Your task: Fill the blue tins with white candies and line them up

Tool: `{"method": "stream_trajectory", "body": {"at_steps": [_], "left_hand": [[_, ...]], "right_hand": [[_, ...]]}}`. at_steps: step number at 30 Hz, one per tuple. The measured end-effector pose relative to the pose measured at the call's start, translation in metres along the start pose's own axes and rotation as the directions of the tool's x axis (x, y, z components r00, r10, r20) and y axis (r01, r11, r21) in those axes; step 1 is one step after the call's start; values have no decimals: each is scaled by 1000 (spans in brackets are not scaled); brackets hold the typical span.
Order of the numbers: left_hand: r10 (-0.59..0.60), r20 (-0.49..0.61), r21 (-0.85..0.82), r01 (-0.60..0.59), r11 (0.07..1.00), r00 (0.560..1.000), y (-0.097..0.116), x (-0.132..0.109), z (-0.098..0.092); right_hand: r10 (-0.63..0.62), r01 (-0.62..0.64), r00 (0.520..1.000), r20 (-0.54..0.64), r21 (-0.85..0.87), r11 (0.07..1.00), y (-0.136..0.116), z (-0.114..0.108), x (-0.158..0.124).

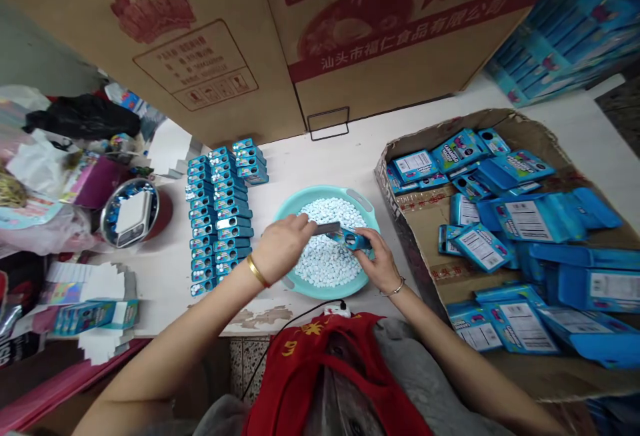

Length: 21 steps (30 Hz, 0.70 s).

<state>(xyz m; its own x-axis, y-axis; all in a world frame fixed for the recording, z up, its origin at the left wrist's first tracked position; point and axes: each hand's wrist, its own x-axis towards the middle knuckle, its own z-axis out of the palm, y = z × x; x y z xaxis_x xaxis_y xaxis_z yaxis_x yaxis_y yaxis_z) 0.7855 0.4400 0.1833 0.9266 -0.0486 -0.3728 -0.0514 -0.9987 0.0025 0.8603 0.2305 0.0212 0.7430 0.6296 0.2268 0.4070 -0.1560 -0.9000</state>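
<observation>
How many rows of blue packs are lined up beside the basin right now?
3 rows of blue packs: a long one farthest left, a second long one right beside it, and a short one past the far end of the second.

The head-worn camera looked forward and steeply down from above the person's chest, close over the turquoise basin [325,199] just below the frame's centre. The left hand [283,248] and right hand [374,261] came in over the basin from below. Past it, the view ended on a cardboard carton [165,43]; a cardboard tray [425,223] lay right of it, and a red garment [320,383] showed nearer the camera.
</observation>
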Motion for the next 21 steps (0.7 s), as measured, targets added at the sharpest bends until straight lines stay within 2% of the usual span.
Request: {"method": "stream_trajectory", "body": {"at_steps": [2,5,7,9,13,16,18,21], "left_hand": [[-96,14,-52,97,994,995,-26,6,40],[-182,136,-174,205,963,974,-53,24,104],[-160,156,-246,195,949,975,-56,39,136],[-105,145,-311,146,939,984,-48,55,155],[8,105,-442,40,896,994,-14,81,172],[55,55,-543,-17,840,997,7,90,179],[62,20,-633,-35,773,998,11,87,179],[52,-11,-701,-45,712,999,1,68,166]], "right_hand": [[37,-38,999,-34,-11,999,1,-5,0],[78,-82,993,-89,-35,996,0,-15,2],[100,-107,988,-117,-53,993,-2,-21,4],[128,-138,982,-138,-69,988,-3,-25,4],[174,-185,970,-169,-52,981,3,-26,1],[207,-209,957,-204,10,978,12,-24,-4],[223,-220,949,-223,36,975,16,-24,-5],[212,-207,953,-215,43,977,16,-26,-6]]}}
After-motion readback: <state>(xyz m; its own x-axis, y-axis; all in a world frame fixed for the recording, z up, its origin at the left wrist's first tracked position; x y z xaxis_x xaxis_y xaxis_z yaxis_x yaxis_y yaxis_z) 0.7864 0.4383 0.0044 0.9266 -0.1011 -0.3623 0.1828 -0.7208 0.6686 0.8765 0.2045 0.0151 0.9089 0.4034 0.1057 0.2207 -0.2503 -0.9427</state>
